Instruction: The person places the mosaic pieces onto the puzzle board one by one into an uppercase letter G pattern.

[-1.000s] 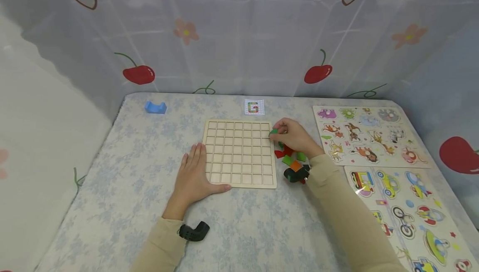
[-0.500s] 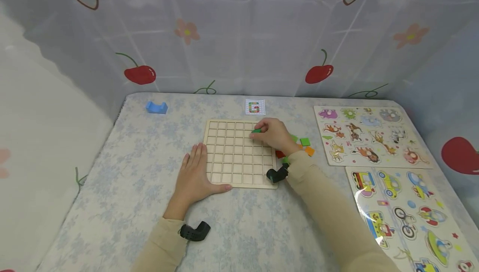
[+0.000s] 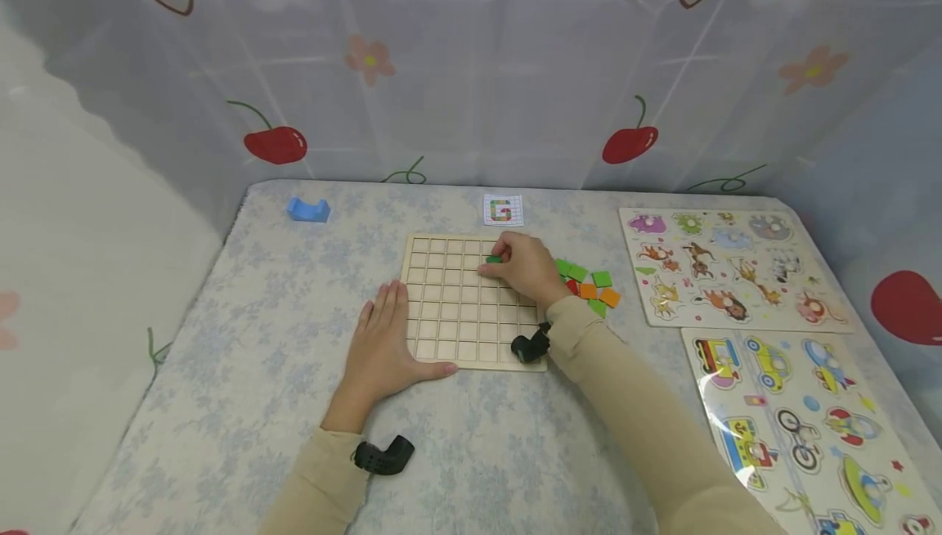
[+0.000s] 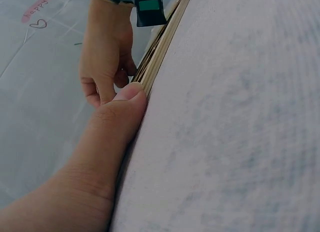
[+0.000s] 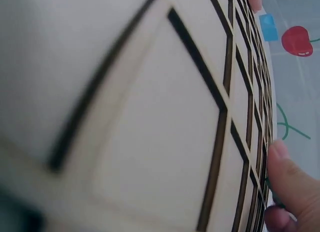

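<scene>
we see the right hand pinching a green tile, thumb and fingers closed on it; the gap is only the tile's thickness. the tile is over the far right part of the wooden grid board; we cannot tell whether it touches. its visible end points left, but fingers hide too much for us to judge its long axis. the left hand lies with straight fingers along the board's left edge, thumb at the near edge. right of the board we see green, red and orange loose tiles. beyond it, a small card shows a g; the curtain reads "happy".
</scene>
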Tool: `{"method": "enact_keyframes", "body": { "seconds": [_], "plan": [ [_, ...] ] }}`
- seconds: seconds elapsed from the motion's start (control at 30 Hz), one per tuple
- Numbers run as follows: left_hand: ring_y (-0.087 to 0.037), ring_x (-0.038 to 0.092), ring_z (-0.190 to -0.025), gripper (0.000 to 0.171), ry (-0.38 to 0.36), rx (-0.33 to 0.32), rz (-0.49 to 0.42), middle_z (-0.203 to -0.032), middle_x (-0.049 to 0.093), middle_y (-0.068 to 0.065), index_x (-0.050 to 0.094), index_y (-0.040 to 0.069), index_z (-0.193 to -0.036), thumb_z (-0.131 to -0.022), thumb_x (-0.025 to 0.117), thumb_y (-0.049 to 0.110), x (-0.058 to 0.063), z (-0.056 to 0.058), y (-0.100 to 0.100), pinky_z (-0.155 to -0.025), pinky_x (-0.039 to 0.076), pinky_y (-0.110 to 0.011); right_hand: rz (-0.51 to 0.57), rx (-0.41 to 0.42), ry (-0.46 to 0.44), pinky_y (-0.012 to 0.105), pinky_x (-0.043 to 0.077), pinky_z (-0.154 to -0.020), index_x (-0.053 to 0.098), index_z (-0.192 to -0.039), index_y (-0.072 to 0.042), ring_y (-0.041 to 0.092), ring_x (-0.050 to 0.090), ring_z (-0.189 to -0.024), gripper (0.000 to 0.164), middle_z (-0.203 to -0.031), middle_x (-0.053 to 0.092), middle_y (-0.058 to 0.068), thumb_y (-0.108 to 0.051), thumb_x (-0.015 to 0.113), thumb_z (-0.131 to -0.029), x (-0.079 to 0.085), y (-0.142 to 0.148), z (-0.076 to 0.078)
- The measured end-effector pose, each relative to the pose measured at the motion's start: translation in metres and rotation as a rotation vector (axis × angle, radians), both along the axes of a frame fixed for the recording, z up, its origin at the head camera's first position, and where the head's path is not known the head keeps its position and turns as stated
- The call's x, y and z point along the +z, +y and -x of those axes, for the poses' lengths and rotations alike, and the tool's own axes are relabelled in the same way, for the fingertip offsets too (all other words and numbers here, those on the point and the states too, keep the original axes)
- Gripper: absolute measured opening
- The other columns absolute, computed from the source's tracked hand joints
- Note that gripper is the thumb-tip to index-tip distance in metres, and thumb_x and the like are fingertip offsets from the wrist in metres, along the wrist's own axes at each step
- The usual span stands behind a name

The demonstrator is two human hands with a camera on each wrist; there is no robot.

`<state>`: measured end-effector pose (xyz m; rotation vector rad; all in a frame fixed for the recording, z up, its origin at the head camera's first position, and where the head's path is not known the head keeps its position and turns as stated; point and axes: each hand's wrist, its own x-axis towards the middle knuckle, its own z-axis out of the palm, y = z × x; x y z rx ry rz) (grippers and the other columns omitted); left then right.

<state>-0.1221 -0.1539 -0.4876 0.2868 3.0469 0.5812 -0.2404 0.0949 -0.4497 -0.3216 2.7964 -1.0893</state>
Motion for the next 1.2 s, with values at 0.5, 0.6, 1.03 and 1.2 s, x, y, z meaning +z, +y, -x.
{"method": "enact_keyframes", "body": {
  "seconds": [0.5,0.6,1.03,1.2],
  "plan": [
    [-0.028,0.001,-0.157,0.151,0.0,-0.002,0.002,-0.168,0.004,-0.013,0.002,0.003,-0.159,-0.055,0.051,0.1,0.0,0.001,0.0,-0.126,0.008,-0.05,-0.12,0.082,-0.019,0.032,0.047,-0.075,0.072,-0.111,-0.015,0.02,0.054,-0.082,0.034,-0.093,0.063,0.003,-0.038,0.076,-0.087,0.01,0.002,-0.005],
    [-0.028,0.001,-0.157,0.151,-0.001,-0.001,-0.001,-0.168,0.004,-0.013,0.002,0.004,-0.159,-0.055,0.051,0.1,0.0,0.001,0.0,-0.126,0.008,-0.051,-0.134,0.112,-0.023,0.032,0.046,-0.073,0.071,-0.116,-0.015,0.02,0.054,-0.081,0.029,-0.095,0.062,0.003,-0.032,0.072,-0.092,0.011,0.002,-0.006],
    [-0.028,0.001,-0.156,0.15,-0.003,0.002,-0.003,-0.168,0.003,-0.013,0.001,0.005,-0.16,-0.055,0.051,0.1,-0.002,0.0,0.0,-0.126,0.009,-0.051,-0.067,0.1,-0.055,0.032,0.05,-0.075,0.072,-0.111,-0.011,0.019,0.06,-0.085,0.02,-0.097,0.068,0.004,-0.022,0.069,-0.094,0.01,0.001,-0.001],
    [-0.028,0.001,-0.157,0.15,-0.004,0.004,0.002,-0.168,0.003,-0.013,0.001,0.005,-0.16,-0.055,0.05,0.101,-0.002,0.001,-0.001,-0.126,0.009,-0.05,-0.039,0.074,-0.07,0.032,0.05,-0.074,0.071,-0.107,-0.01,0.02,0.06,-0.085,0.017,-0.095,0.067,0.005,-0.021,0.069,-0.094,0.01,-0.001,-0.001]
  ]
}}
